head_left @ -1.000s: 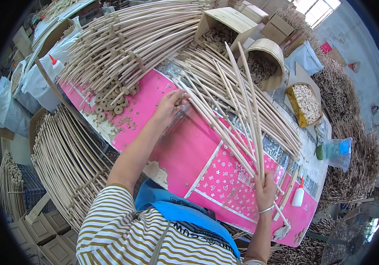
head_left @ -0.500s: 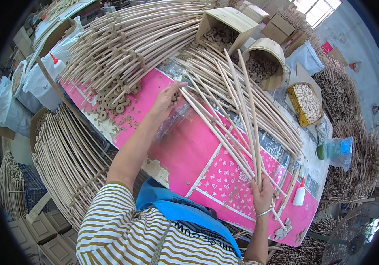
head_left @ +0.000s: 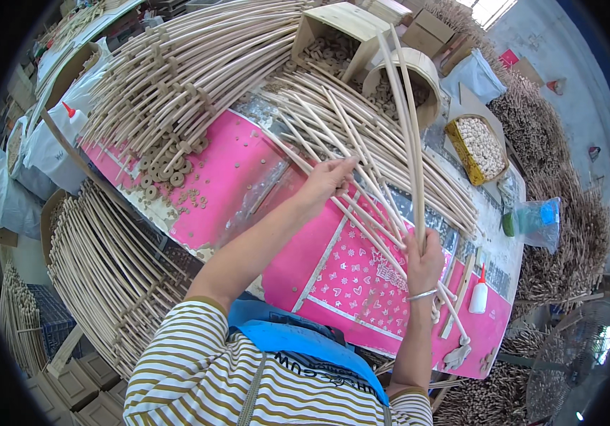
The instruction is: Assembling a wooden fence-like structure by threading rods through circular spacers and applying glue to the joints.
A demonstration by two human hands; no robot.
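Observation:
My right hand (head_left: pixel 424 259) is closed round the lower part of a few long pale wooden sticks (head_left: pixel 413 142), which point up and away from me. Further sticks (head_left: pixel 372 238) slant across beneath that hand on the pink table covering. Left of it, my left hand (head_left: pixel 330 177) hangs over the crossing sticks with its thumb and fingers pressed together; what they pinch, if anything, is hidden. Beyond both hands lies a loose row of wooden sticks (head_left: pixel 447 195).
At the far left is a big stack of sticks with ring pieces (head_left: pixel 170 89). Behind stand a wooden box (head_left: pixel 344 28), a wooden bucket (head_left: pixel 425 78) and a yellow box of pale beads (head_left: pixel 479 148). A white glue bottle (head_left: pixel 479 295) stands right of my right hand.
My left hand has moved right and nearer, from the far ends of the sticks to their middle. The sticks in my right hand have swung more upright, and that hand has risen slightly.

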